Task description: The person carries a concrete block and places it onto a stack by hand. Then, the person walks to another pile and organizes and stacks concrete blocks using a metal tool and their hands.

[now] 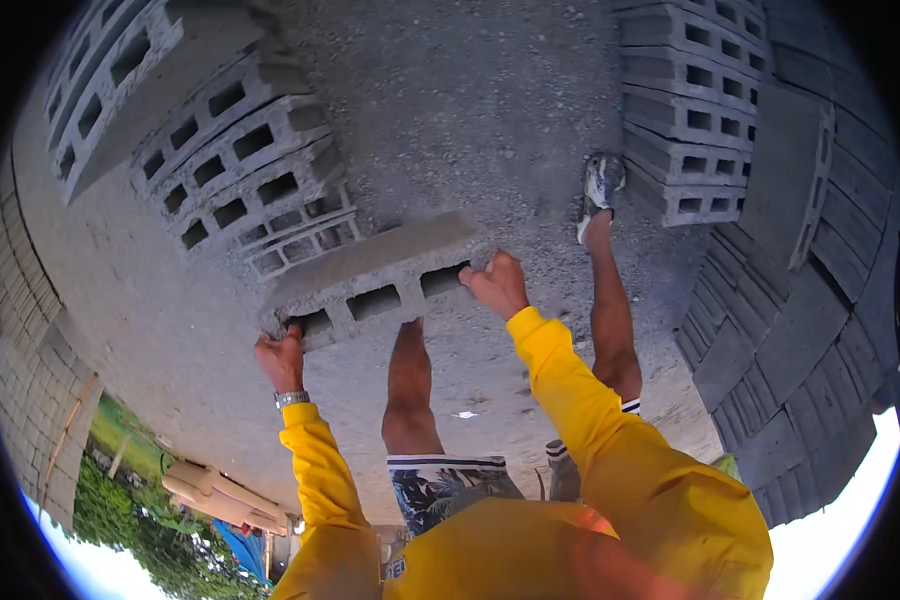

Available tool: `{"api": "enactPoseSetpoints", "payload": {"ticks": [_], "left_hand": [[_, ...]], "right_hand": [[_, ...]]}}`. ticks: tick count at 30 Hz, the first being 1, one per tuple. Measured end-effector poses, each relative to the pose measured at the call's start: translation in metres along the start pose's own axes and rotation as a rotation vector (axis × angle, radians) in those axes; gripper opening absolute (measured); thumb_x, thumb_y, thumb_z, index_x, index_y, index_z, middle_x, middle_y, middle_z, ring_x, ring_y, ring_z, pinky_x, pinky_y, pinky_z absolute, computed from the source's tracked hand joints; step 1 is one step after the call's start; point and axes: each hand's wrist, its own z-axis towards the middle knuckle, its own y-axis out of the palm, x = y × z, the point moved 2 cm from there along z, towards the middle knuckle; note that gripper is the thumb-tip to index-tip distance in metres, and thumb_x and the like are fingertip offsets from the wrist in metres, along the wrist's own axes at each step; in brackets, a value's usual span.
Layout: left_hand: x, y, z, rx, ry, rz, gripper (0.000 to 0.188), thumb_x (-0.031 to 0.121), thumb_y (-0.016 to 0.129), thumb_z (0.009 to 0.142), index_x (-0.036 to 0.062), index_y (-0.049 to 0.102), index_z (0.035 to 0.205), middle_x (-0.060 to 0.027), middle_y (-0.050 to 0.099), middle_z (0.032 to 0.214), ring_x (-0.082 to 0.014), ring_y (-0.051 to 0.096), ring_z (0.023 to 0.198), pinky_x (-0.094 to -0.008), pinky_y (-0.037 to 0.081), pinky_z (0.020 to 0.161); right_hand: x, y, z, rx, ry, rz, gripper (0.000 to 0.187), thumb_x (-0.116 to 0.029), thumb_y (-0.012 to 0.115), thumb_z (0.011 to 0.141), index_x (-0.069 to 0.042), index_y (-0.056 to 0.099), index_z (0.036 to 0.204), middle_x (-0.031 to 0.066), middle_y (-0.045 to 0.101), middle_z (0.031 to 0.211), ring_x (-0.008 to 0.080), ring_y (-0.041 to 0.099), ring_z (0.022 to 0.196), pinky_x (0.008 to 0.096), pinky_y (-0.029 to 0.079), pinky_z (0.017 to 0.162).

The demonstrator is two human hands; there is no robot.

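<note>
A grey hollow concrete block [410, 277] with three openings along its near side is held across the front of my legs. My left hand [281, 357] grips its left end, with fingers hooked into the end opening. On the other end, my right hand [497, 284] is closed on the block, its fingertips at the right opening. The block is tilted, its right end farther from me than the left. Both arms are in yellow sleeves. The fingers inside the openings are partly hidden.
Concrete blocks [232, 150] lie in rows at the left, just beyond the held block. Another block stack [692, 115] stands at the far right, near my shoe [603, 180]. More stacked grey blocks [790, 370] line the right side. Gravelly ground [460, 110] runs between the stacks.
</note>
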Motion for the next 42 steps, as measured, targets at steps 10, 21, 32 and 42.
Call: {"api": "enactPoseSetpoints", "payload": {"ticks": [10,21,32,42], "left_hand": [[0.344,0.083,-0.179,-0.091,0.5,0.13,0.045,0.034,0.079,0.064,-0.0065,0.066,0.079,-0.03,0.065,0.078,-0.0459,0.065,0.078,-0.0474,0.052,0.069],[0.767,0.181,-0.319,-0.135,1.391,0.243,0.038,0.033,0.079,0.068,-0.0013,0.065,0.077,-0.0195,0.066,0.07,-0.0372,0.064,0.064,-0.0426,0.051,0.059],[0.882,0.258,-0.343,-0.124,1.566,0.423,0.036,0.035,0.07,0.066,0.0033,0.07,0.083,-0.0193,0.069,0.082,-0.0368,0.068,0.077,-0.0448,0.056,0.073],[0.89,0.273,-0.35,-0.169,1.544,0.455,0.035,0.032,0.069,0.067,0.0024,0.071,0.086,-0.0199,0.069,0.084,-0.0376,0.068,0.078,-0.0439,0.056,0.072]], "right_hand": [[0.198,-0.294,-0.079,0.533,0.182,0.212,0.038,-0.024,0.08,0.066,0.004,0.054,0.065,0.0163,0.062,0.069,0.0233,0.059,0.064,0.0362,0.047,0.061],[0.257,-0.439,-0.039,0.879,0.53,0.896,0.043,-0.029,0.079,0.068,0.004,0.053,0.076,0.0065,0.049,0.081,0.0202,0.047,0.079,0.0317,0.041,0.076],[0.283,-0.472,0.033,0.903,0.566,1.25,0.046,-0.023,0.078,0.07,0.001,0.058,0.103,0.0115,0.061,0.105,0.0231,0.058,0.095,0.0423,0.053,0.072],[0.274,-0.487,0.027,0.877,0.59,1.282,0.046,-0.026,0.076,0.072,0.001,0.059,0.105,0.0114,0.062,0.109,0.0236,0.058,0.095,0.0418,0.056,0.07]]}}
